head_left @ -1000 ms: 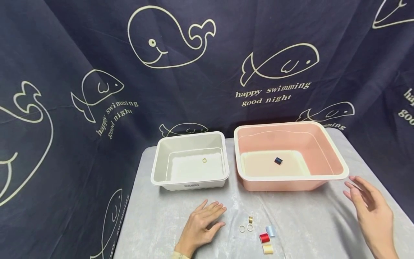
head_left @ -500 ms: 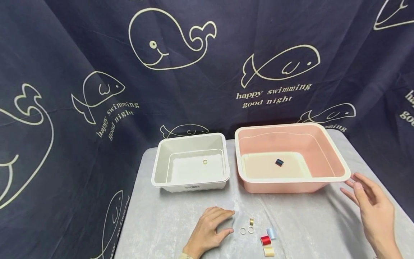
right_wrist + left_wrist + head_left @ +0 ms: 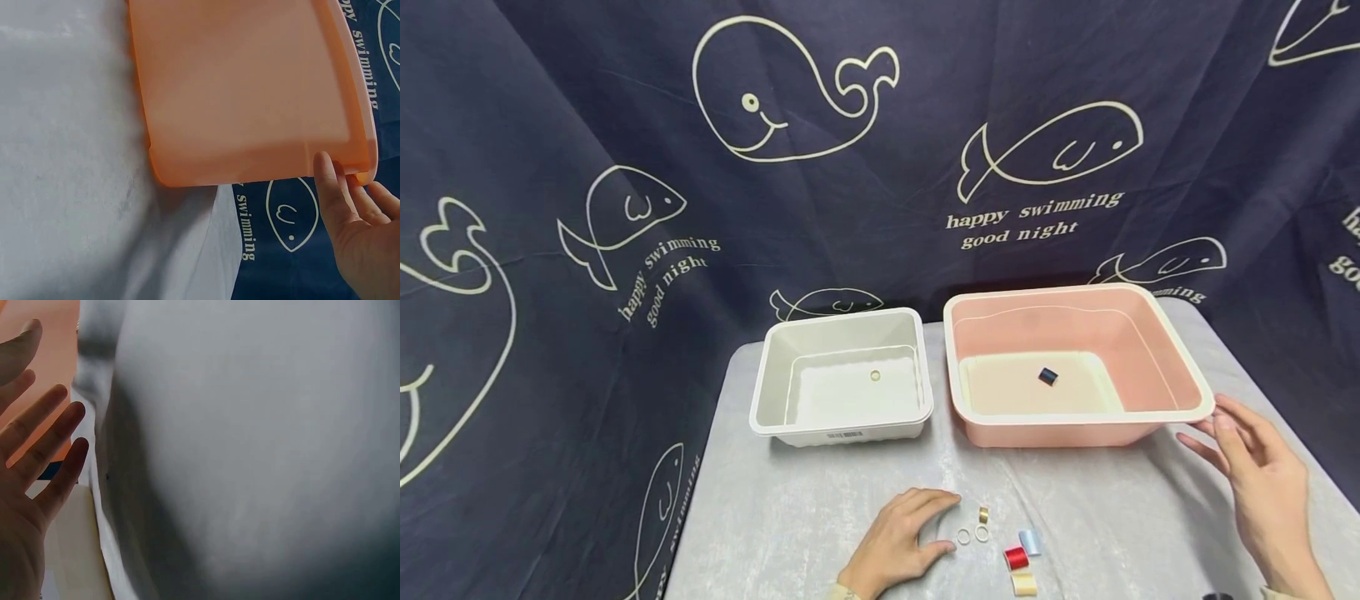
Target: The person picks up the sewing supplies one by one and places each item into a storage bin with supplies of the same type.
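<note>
**Left hand slides in beside the pale rings**

And in it comes: the left hand (image 3: 902,540) has shifted rightward across the worktop (image 3: 760,517), arching up from the flatter pose of a second ago. Its thumb stands apart from the fingers, the gap facing the two pale rings (image 3: 970,537) just beside it. Nothing is in that hand, and the rings haven't visibly budged — so the pick-up looks prepared, not made. Close by sit a small gold cylinder (image 3: 983,515) and the blue, red and cream spools (image 3: 1016,558).

Over by the worktop's right edge, the right hand (image 3: 1266,479) has come up to the pink tub (image 3: 1075,431): fingers apart, tips at its near right corner, firmness impossible to tell. A dark spool (image 3: 1048,377) lies inside; a gold ring (image 3: 876,380) lies in the white tub (image 3: 861,432), toward the worktop's far left corner.
</note>
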Available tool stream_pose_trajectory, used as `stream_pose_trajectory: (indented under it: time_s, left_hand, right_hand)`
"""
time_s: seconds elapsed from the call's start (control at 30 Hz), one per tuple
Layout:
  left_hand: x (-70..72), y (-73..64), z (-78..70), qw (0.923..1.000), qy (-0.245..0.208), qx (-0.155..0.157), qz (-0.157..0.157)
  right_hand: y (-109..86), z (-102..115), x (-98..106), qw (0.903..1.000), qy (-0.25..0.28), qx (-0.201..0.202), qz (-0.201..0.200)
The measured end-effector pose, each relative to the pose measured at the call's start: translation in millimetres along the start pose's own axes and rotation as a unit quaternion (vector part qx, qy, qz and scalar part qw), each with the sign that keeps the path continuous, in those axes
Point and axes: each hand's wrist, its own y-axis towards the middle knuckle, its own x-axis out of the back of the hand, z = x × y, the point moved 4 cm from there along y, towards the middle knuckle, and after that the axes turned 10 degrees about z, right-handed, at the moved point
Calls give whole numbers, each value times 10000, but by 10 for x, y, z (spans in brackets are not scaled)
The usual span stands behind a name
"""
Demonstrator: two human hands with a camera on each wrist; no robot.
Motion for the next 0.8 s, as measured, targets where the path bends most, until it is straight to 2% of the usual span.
stream_pose_trajectory:
  time_s: [0.2, 0.43, 0.67, 0.8]
  left_hand:
    - [-84, 2, -6, 9998, 116, -19, 160]
    - [-115, 18, -13, 9995, 141, -18, 264]
    - [-117, 36, -36, 9990, 203, -222, 316]
    - [-131, 51, -47, 9985, 260, -270, 395]
  right_hand:
    - [44, -20, 31, 9977, 657, -106, 144]
    - [76, -15, 47, 9962, 695, -471, -223]
    - [123, -47, 53, 9890, 1002, -939, -558]
    - [126, -63, 55, 9847, 1278, -1027, -592]
